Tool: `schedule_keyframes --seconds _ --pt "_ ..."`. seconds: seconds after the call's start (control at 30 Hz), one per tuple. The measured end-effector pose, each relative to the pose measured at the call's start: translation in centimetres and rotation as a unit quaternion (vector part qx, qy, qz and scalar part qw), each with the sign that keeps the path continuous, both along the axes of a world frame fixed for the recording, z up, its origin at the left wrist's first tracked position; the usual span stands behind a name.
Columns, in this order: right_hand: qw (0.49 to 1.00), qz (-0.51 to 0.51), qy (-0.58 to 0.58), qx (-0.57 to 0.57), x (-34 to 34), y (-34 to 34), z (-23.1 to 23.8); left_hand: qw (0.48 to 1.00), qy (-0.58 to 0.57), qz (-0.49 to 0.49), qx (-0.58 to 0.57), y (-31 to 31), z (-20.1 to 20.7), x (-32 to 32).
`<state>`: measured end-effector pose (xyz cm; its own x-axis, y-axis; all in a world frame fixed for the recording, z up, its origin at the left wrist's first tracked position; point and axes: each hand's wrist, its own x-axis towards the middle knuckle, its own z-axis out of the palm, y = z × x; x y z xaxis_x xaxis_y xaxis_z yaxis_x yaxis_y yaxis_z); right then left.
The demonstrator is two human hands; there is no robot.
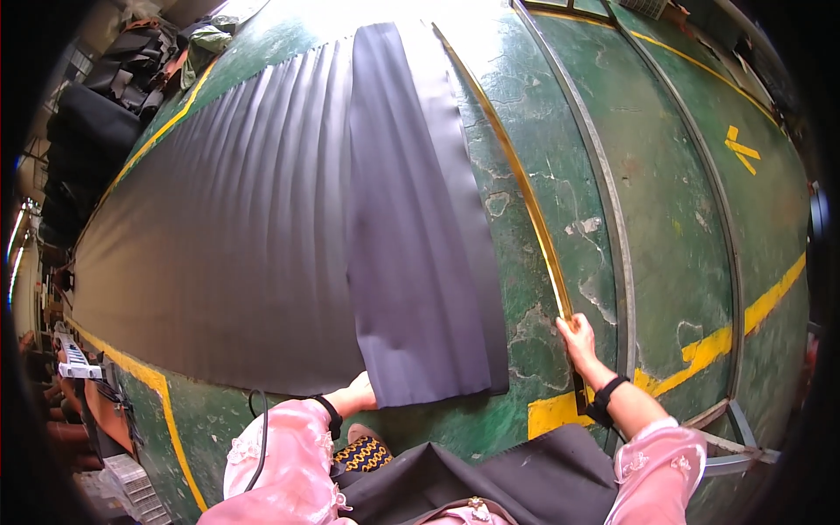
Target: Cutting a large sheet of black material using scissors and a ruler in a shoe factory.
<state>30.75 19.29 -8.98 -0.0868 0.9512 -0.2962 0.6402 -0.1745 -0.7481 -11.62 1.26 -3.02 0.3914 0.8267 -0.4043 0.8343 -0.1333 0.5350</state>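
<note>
My right hand [577, 341] closes round the golden strip [527, 191]; left hand [357, 395], I can't tell; uneven tugging could crease the sheet [411, 262].

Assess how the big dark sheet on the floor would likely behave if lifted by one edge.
The dark sheet would probably sag, given its ripples and folded-over flap. It may feel awkwardly heavy overall, since it spreads far across the floor. Tipping seems unlikely, as it lies low.

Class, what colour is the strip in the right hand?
The strip is shiny gold, clearest in the head view.
</note>
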Motion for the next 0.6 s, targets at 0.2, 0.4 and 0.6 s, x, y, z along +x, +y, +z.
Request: schedule_keyframes --seconds 0.2,0.4,0.6 --pt "0.994 -0.061 -0.09 0.018 1.8 -4.2 0.3 0.999 0.014 0.007 -0.038 -0.1 0.4 0.2" --pt "0.975 -0.115 -0.187 0.002 2.0 -5.3 1.0 0.997 -0.002 0.013 -0.077 -0.3 0.0 1.6" --pt "0.934 0.09 -0.171 0.3 -4.5 -3.1 8.5 0.991 -0.022 0.048 -0.124 -2.9 0.1 1.8"
